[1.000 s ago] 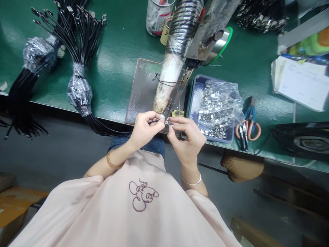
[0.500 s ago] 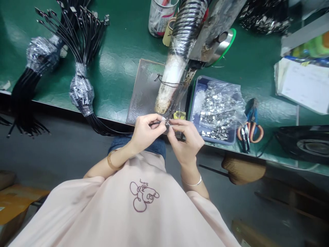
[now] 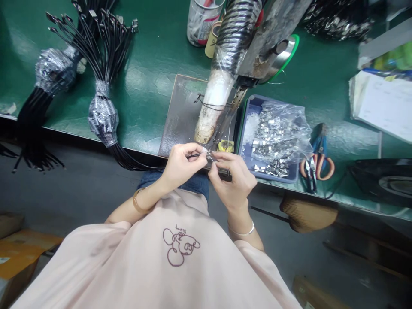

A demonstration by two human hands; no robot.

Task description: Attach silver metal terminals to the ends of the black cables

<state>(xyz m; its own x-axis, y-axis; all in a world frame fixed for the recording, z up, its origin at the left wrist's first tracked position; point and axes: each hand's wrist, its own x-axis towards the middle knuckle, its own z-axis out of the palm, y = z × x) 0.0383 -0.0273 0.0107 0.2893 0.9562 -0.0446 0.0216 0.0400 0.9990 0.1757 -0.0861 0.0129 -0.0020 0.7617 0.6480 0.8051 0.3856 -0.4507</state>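
My left hand (image 3: 183, 165) pinches the end of a black cable (image 3: 194, 155) at the bench's front edge. Between both sets of fingertips sits a tiny metallic piece (image 3: 209, 155), too small to make out in detail. My right hand (image 3: 232, 175) meets the left from the other side, thumb and fingers drawn together around that spot; what exactly they hold is unclear. Just above the fingers hang the tip of a soldering iron (image 3: 228, 116) and a white wrapped tube (image 3: 208, 107). A yellow sponge-like piece (image 3: 225, 146) lies close to my right fingertips.
A blue tray (image 3: 294, 175) of small metal shells and a plastic bag stands at the right, beside orange-handled pliers (image 3: 325, 167) and small snips (image 3: 310, 174). Wrapped black cable bundles (image 3: 103, 116) lie left. A tub (image 3: 203, 23) and papers (image 3: 383, 103) sit farther back.
My right thumb has drawn slightly left and down, away from the fingertips. My left hand keeps nearly the same place; the whole view has shifted a little.
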